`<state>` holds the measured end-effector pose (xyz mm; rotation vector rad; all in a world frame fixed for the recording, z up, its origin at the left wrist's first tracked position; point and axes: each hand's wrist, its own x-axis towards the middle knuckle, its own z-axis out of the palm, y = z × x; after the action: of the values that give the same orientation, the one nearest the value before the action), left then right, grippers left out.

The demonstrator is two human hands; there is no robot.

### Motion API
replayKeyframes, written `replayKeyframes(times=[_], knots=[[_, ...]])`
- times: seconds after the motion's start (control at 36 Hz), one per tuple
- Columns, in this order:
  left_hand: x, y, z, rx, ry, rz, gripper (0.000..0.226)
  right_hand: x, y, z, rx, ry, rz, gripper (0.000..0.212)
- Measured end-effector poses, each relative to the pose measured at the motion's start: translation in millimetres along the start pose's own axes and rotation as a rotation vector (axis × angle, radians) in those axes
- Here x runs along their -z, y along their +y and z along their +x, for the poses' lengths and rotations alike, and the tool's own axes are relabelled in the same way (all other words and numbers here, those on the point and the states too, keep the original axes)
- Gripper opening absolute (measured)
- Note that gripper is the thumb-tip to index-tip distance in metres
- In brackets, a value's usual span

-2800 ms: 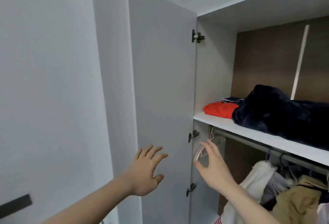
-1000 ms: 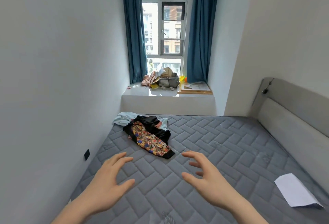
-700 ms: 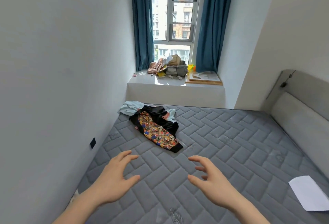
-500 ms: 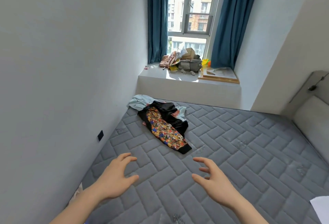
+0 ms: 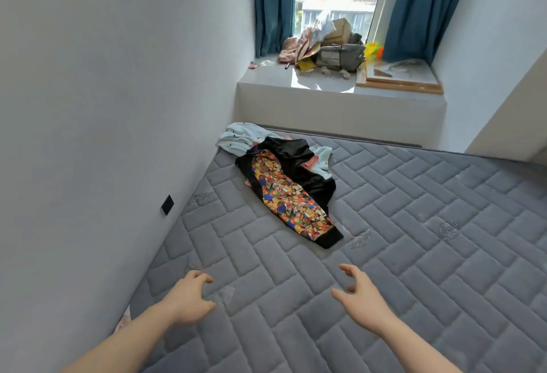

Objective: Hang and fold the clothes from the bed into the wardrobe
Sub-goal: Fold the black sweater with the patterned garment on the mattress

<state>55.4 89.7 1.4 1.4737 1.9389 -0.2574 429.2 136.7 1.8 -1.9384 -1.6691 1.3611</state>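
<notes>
Both hands hover empty over the near part of the grey quilted mattress (image 5: 414,224), left hand (image 5: 189,301) and right hand (image 5: 362,298) with fingers loosely curled. Farther on, by the left wall, lies a crumpled black garment (image 5: 291,183) with a multicoloured print panel, on pale blue cloth (image 5: 236,138).

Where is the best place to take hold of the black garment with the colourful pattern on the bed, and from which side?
Probably at the black cuffed end of the patterned garment: it points toward both open hands, left and right, and lies flat on bare mattress. Come from the near side; the far end overlaps the light blue clothes.
</notes>
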Motion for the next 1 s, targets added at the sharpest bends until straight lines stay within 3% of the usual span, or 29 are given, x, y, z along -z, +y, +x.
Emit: replayKeyframes(times=[0.28,0.42,0.58,0.81,0.92,1.0], knots=[[-73.9,-9.9,259.2,-0.009,-0.092,0.176,0.071,-58.7,79.4,211.8,-0.16,0.107,-0.016,0.069],[-151.5,-23.5,352.9,0.013,-0.117,0.261,0.107,-109.0,128.1,315.8,-0.262,0.191,0.11,0.078],[-208.0,-37.7,386.0,0.023,-0.06,0.354,0.125,-148.5,164.3,408.2,-0.368,0.296,0.383,0.095],[-210.9,-44.9,391.5,-0.027,-0.018,0.378,0.126,-149.6,152.9,470.1,-0.494,0.604,0.663,0.082],[-210.6,-43.8,389.8,-0.021,-0.029,0.375,0.126,-153.4,129.1,464.3,-0.398,0.558,0.516,0.062],[-211.4,-43.5,390.3,-0.011,-0.039,0.343,0.126,-163.7,108.9,436.0,-0.253,0.379,0.295,0.048]])
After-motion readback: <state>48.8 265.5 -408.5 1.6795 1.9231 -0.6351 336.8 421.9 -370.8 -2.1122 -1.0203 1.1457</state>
